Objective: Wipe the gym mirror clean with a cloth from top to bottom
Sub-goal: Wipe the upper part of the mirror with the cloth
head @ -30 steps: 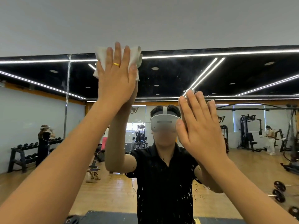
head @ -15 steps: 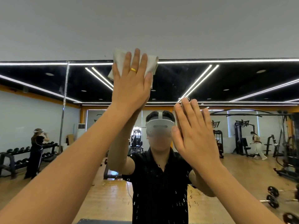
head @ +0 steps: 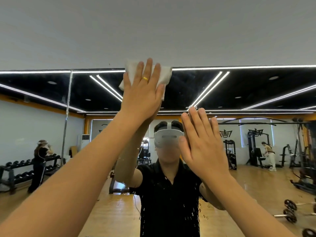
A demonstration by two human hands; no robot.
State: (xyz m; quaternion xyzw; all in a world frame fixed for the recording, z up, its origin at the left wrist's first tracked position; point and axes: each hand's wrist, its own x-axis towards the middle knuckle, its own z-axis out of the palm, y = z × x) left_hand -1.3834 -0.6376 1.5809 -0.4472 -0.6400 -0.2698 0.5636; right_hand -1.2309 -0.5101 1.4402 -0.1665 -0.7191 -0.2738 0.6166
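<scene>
The left hand (head: 142, 98) lay flat, fingers straight and slightly spread, pressing a white folded cloth (head: 165, 74) against the wide wall-mounted gym mirror (head: 222, 93). The cloth sat on the mirror's top edge, its upper border overlapping the plain grey wall (head: 153, 28) above. A gold ring (head: 145, 78) showed on one finger. The right hand (head: 200, 144) was lower and to the right, fingers straight, palm toward the glass, holding nothing; whether it touched could not be told. Bare glass ran wide to both sides and below both hands. A vertical seam (head: 67, 106) split the mirror well left of the cloth. White flecks (head: 196, 212) dotted the glass low down.
</scene>
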